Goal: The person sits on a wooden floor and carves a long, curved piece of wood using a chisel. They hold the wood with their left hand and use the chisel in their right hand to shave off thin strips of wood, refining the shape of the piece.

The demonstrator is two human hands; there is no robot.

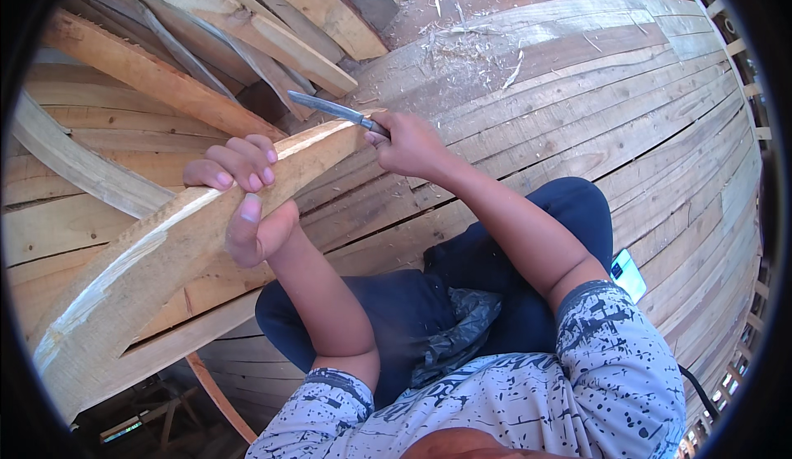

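Observation:
A long curved wooden plank (186, 244) runs from the lower left up to the middle, its upper edge pale and freshly cut. My left hand (247, 187) grips it midway, fingers over the top edge and thumb on the near face. Near the plank's far end, my right hand (410, 147) is closed round the dark handle of a knife (330, 108). The grey blade points up and left, lying across or just above the pale edge; whether it touches cannot be made out.
Several rough beams (272, 38) are piled at the upper left. Wood shavings (478, 55) litter the plank floor (561, 121) ahead. A light-coloured flat object (629, 276) lies by my right knee. At the lower left, a dark gap (157, 401) opens below the planks.

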